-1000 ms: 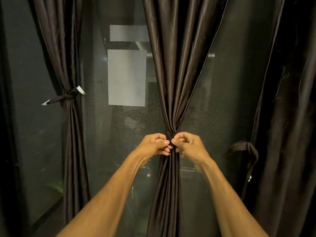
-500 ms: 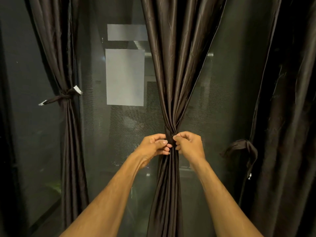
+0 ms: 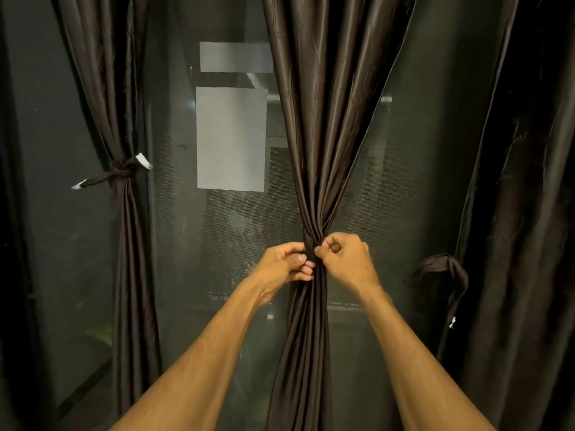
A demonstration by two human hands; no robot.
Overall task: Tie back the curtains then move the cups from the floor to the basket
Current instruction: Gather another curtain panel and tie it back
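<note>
A dark brown curtain (image 3: 323, 126) hangs in the middle, gathered into a narrow waist. My left hand (image 3: 284, 264) and my right hand (image 3: 347, 259) meet at that waist, and each pinches the dark tie band (image 3: 310, 244) wrapped around it. On the left, another curtain (image 3: 124, 244) is bound by a knotted tie (image 3: 115, 175) with white tags. At the right, a third curtain (image 3: 522, 213) hangs loose with its tie loop (image 3: 441, 269) dangling. No cups or basket are in view.
Behind the curtains stands a dark mesh-covered glass window (image 3: 199, 275) with two grey sheets (image 3: 231, 138) stuck on it. A dark frame post (image 3: 144, 88) runs down beside the left curtain.
My hands have stayed at the curtain's waist. The right hand has lifted slightly and the fingers have shifted on the tie band.
</note>
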